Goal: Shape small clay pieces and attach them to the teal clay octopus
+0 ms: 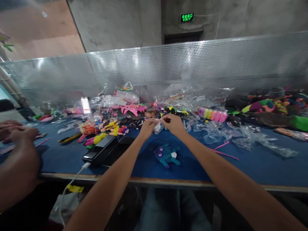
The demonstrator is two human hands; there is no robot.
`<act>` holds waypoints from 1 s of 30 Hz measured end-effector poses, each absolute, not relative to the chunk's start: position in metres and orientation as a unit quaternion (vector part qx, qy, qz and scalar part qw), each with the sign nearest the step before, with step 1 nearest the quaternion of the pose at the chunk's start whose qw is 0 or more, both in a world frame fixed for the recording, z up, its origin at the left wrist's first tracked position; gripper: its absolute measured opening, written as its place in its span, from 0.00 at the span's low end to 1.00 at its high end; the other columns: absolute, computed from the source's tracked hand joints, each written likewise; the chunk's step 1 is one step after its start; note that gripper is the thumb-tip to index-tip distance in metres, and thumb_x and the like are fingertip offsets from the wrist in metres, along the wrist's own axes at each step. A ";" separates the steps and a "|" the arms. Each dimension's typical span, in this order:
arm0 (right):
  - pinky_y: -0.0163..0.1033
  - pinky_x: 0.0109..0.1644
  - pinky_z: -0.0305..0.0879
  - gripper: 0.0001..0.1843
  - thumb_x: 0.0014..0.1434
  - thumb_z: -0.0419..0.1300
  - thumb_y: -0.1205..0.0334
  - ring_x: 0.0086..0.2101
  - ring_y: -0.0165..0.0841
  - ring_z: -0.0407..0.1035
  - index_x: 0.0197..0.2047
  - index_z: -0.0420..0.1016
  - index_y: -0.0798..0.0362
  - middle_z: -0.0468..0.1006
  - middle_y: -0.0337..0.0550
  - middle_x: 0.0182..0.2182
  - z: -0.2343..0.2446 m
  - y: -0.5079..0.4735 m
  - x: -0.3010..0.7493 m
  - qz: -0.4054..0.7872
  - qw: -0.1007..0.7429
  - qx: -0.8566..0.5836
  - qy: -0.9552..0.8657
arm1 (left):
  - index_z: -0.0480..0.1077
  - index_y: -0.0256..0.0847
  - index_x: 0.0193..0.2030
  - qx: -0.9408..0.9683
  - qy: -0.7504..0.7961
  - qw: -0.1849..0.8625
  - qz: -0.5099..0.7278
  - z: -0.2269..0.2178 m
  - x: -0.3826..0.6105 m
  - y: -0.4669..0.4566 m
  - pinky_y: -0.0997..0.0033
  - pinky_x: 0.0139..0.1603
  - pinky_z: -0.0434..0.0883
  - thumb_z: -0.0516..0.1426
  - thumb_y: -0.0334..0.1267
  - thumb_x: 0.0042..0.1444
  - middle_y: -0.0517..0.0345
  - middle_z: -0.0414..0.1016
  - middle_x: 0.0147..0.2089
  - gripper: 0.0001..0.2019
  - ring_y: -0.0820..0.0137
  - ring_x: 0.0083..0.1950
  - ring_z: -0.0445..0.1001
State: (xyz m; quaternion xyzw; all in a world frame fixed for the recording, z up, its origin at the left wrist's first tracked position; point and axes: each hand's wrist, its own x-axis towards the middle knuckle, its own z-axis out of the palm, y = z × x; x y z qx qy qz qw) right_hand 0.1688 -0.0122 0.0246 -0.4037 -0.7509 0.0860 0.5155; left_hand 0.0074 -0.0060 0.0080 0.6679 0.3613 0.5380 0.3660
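Observation:
Both my arms reach out over the blue table (252,163). My left hand (147,127) and my right hand (173,124) meet above the middle of the table, fingers pinched together on a small clear plastic bag (158,126) held between them. Just below my hands, a blue clay figure (166,155) with big eyes lies on the table. Beyond my hands are several colourful clay figures (113,126) and a pink star-shaped piece (133,108) among crumpled clear wrappers.
A black power bank (99,150) with a white cable and a dark phone (119,150) lie left of my arms. Another person's hands (14,133) work at the far left. Clear bags (252,136), pink sticks (223,154), a clay block row (211,114) and a perforated metal screen (216,64) stand behind.

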 end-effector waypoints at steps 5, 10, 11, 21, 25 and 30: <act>0.36 0.31 0.65 0.11 0.53 0.59 0.56 0.24 0.30 0.67 0.32 0.77 0.55 0.76 0.40 0.24 0.028 -0.008 0.181 0.170 0.586 -0.423 -0.670 | 0.71 0.39 0.29 0.632 0.470 0.312 0.530 0.007 -0.011 0.004 0.74 0.19 0.60 0.59 0.51 0.49 0.62 0.64 0.18 0.15 0.74 0.18 0.62; 0.33 0.22 0.65 0.13 0.44 0.66 0.55 0.21 0.27 0.64 0.32 0.74 0.54 0.71 0.36 0.22 0.019 -0.008 0.179 0.381 0.566 -0.384 -0.622 | 0.73 0.42 0.25 0.665 0.614 0.136 0.402 -0.002 -0.038 0.009 0.69 0.33 0.65 0.62 0.42 0.44 0.55 0.70 0.22 0.07 0.65 0.28 0.69; 0.32 0.21 0.66 0.14 0.43 0.67 0.56 0.22 0.27 0.65 0.31 0.74 0.54 0.71 0.36 0.22 0.017 -0.009 0.176 0.405 0.563 -0.378 -0.613 | 0.73 0.42 0.26 0.668 0.636 0.111 0.371 -0.003 -0.041 0.009 0.68 0.36 0.65 0.62 0.40 0.43 0.54 0.72 0.25 0.05 0.63 0.31 0.71; 0.31 0.23 0.69 0.13 0.44 0.69 0.62 0.26 0.28 0.70 0.35 0.77 0.55 0.77 0.40 0.26 0.016 -0.015 0.170 0.513 0.527 -0.380 -0.561 | 0.74 0.44 0.45 0.785 0.349 0.188 0.475 0.015 -0.009 -0.010 0.70 0.40 0.68 0.62 0.42 0.49 0.53 0.75 0.45 0.15 0.68 0.38 0.72; 0.31 0.23 0.70 0.14 0.47 0.68 0.66 0.26 0.30 0.72 0.39 0.75 0.55 0.78 0.40 0.25 0.018 -0.020 0.168 0.564 0.499 -0.366 -0.547 | 0.78 0.42 0.38 0.767 0.337 0.233 0.494 0.017 -0.003 -0.016 0.67 0.43 0.68 0.64 0.46 0.46 0.53 0.78 0.40 0.14 0.65 0.40 0.73; 0.32 0.28 0.73 0.17 0.53 0.64 0.67 0.32 0.31 0.75 0.47 0.75 0.55 0.81 0.46 0.33 0.026 -0.031 0.166 0.603 0.469 -0.339 -0.549 | 0.79 0.42 0.34 0.771 0.335 0.213 0.498 0.016 -0.008 -0.010 0.66 0.44 0.69 0.64 0.45 0.46 0.54 0.78 0.37 0.11 0.65 0.40 0.74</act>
